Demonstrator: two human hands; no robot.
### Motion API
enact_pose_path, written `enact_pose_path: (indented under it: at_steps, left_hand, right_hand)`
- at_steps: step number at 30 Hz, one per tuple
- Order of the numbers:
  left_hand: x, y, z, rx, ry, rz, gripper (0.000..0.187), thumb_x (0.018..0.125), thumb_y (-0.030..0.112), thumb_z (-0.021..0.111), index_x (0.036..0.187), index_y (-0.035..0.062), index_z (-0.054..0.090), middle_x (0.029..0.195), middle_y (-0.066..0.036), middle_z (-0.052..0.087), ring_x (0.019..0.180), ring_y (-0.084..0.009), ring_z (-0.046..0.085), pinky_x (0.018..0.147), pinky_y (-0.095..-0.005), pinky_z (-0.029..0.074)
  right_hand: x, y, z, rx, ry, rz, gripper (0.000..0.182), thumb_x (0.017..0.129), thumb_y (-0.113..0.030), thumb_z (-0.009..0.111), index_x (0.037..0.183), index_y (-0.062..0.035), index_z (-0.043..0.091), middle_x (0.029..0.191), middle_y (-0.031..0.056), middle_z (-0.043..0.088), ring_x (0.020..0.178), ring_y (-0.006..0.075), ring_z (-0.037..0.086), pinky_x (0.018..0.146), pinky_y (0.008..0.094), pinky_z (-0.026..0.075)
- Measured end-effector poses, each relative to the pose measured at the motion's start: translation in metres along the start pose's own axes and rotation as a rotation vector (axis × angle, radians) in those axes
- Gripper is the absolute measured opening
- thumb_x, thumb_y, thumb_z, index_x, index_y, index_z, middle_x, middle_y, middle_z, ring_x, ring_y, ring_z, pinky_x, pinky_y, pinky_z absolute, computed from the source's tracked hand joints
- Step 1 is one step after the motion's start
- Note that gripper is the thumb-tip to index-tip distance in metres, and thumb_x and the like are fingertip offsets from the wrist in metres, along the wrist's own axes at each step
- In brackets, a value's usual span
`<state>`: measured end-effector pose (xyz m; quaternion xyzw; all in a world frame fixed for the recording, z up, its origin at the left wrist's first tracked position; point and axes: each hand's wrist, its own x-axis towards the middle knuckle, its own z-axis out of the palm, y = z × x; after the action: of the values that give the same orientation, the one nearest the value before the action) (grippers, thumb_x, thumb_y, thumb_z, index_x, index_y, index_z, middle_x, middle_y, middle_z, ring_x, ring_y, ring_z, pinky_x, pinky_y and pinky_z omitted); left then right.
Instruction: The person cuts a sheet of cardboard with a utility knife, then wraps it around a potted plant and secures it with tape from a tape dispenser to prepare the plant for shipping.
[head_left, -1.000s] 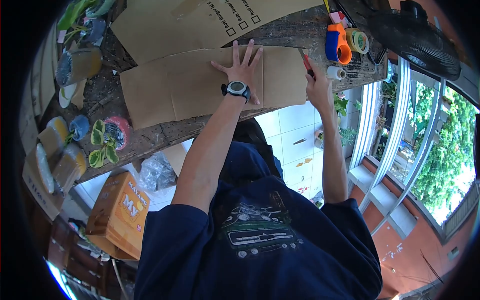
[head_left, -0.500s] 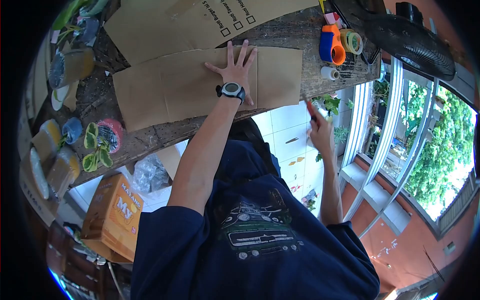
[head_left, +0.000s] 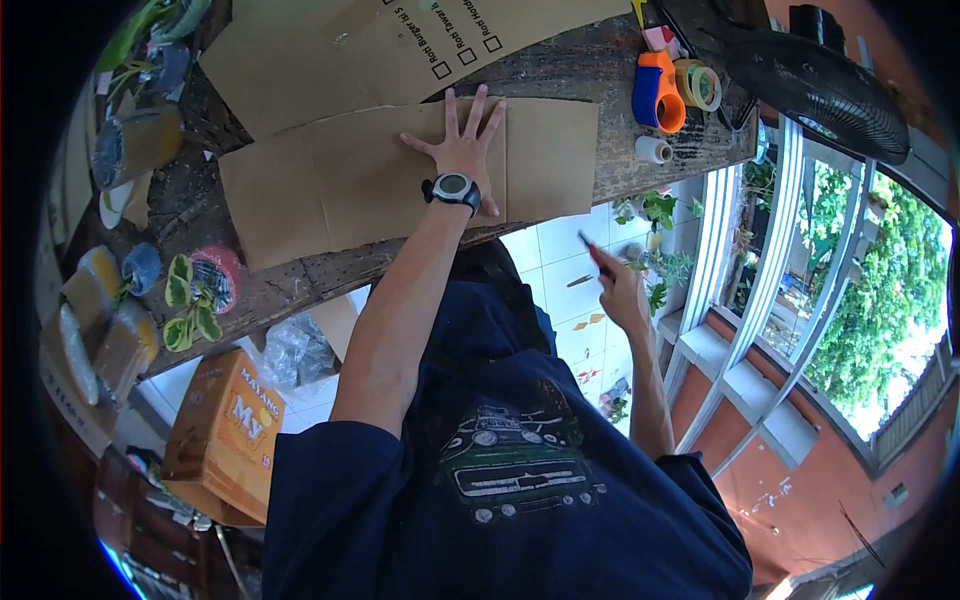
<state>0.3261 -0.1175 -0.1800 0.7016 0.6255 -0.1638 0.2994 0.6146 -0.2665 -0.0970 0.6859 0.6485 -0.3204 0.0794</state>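
Note:
My left hand lies flat with fingers spread on a long brown cardboard piece, pressing it to the wooden table. A watch is on that wrist. The fingertips reach the far edge of the piece. My right hand is closed around a red-handled utility knife, its grey tip pointing up and to the left. Knife and hand are off the table's near edge, over the tiled floor, apart from the cardboard. A larger printed cardboard sheet lies beyond the first piece.
An orange-and-blue tape dispenser, a tape roll and a white thread spool sit at the table's right. A black fan stands beyond them. Potted plants line the left side, above an orange carton.
My right hand has drawn the knife down and slightly left, away from the cardboard's near right corner. My left hand stays spread on the cardboard; the view has shifted slightly.

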Motion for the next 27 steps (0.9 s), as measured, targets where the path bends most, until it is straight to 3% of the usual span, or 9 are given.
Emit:
enact_pose_path:
  at_steps: [2,5,6,12,17,25,27]
  left_hand:
    - [0.000,0.000,0.001,-0.012,0.009,0.005,0.160,0.034,0.056,0.095,0.156,0.0420,-0.006,0.165,0.009,-0.015,0.152,-0.0357,-0.010,0.092,-0.0926,0.022]
    - [-0.003,0.001,0.003,-0.016,0.019,0.014,0.161,0.032,0.055,0.096,0.157,0.0411,-0.004,0.165,0.008,-0.013,0.151,-0.0381,-0.009,0.092,-0.0932,0.023]
    - [-0.004,0.002,0.002,-0.008,0.012,0.011,0.161,0.032,0.056,0.095,0.157,0.0411,-0.005,0.165,0.007,-0.013,0.151,-0.0383,-0.009,0.092,-0.0931,0.023]
    - [-0.002,0.005,-0.001,0.053,0.008,-0.011,0.162,0.031,0.058,0.095,0.157,0.0410,-0.005,0.165,0.007,-0.014,0.151,-0.0390,-0.010,0.092,-0.0926,0.024]
    - [-0.002,0.004,-0.002,0.046,0.003,-0.014,0.161,0.032,0.056,0.096,0.157,0.0415,-0.005,0.165,0.008,-0.015,0.151,-0.0398,-0.011,0.091,-0.0925,0.025]
    - [0.000,0.006,-0.002,-0.012,-0.017,-0.030,0.161,0.031,0.054,0.096,0.156,0.0424,-0.005,0.165,0.009,-0.016,0.151,-0.0390,-0.011,0.091,-0.0929,0.024]
    - [-0.001,0.005,-0.002,-0.010,-0.023,-0.032,0.162,0.032,0.053,0.096,0.156,0.0426,-0.007,0.165,0.008,-0.018,0.151,-0.0385,-0.012,0.091,-0.0926,0.024]
  right_hand:
    - [-0.027,0.003,-0.003,0.078,-0.126,0.137,0.058,0.086,0.007,0.059,0.140,-0.0129,0.056,0.097,0.0265,0.070,0.086,0.0390,0.070,0.079,0.0467,0.054]
    - [-0.010,-0.001,-0.009,0.028,0.100,0.134,0.059,0.085,0.007,0.060,0.141,-0.0117,0.055,0.098,0.0250,0.070,0.088,0.0370,0.071,0.079,0.0441,0.054]
    - [0.008,-0.006,-0.012,0.138,0.211,0.075,0.058,0.086,0.006,0.060,0.141,-0.0107,0.054,0.097,0.0246,0.070,0.088,0.0375,0.071,0.077,0.0431,0.055]
    - [0.132,-0.058,-0.046,0.090,0.368,-0.007,0.054,0.091,-0.004,0.060,0.143,-0.0124,0.051,0.099,0.0280,0.069,0.092,0.0458,0.067,0.078,0.0511,0.052]
    - [0.158,-0.047,-0.034,0.083,0.364,-0.072,0.054,0.090,-0.004,0.060,0.143,-0.0158,0.052,0.099,0.0284,0.069,0.089,0.0469,0.067,0.077,0.0530,0.051]
    - [0.039,-0.018,-0.003,0.105,0.154,0.122,0.062,0.088,0.001,0.059,0.147,-0.0183,0.047,0.095,0.0263,0.070,0.089,0.0459,0.067,0.078,0.0521,0.051]
    - [-0.003,0.000,0.011,0.177,0.147,0.157,0.056,0.087,0.001,0.061,0.139,-0.0207,0.057,0.092,0.0241,0.070,0.084,0.0434,0.068,0.076,0.0491,0.052]
